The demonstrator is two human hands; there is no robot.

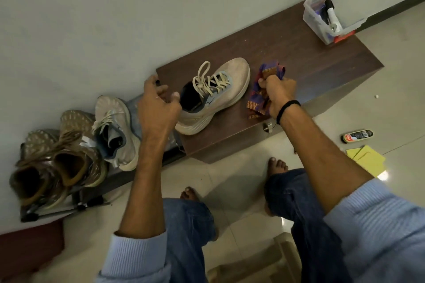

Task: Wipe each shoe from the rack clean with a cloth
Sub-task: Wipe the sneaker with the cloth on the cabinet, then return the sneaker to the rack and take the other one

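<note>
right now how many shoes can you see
4. One beige sneaker on the brown cabinet beside the cloth, its mate on the rack, and two brown patterned shoes further left on the rack. More may be hidden lower down.

Home interior, apparently an entry or hallway corner. Plain white wall [92, 18] with dark skirting [391, 9] and glossy cream floor tiles [230, 179]. A low metal shoe rack [78, 207] held sneakers [115, 122] against the wall, beside a low brown wooden cabinet [299, 57]. A clear plastic box [315, 23] of shoe-care bottles sat on the cabinet. A polish sponge [357, 136] and yellow cloths [368, 161] lay on the floor. The person's feet [277, 165] were bare.
</note>
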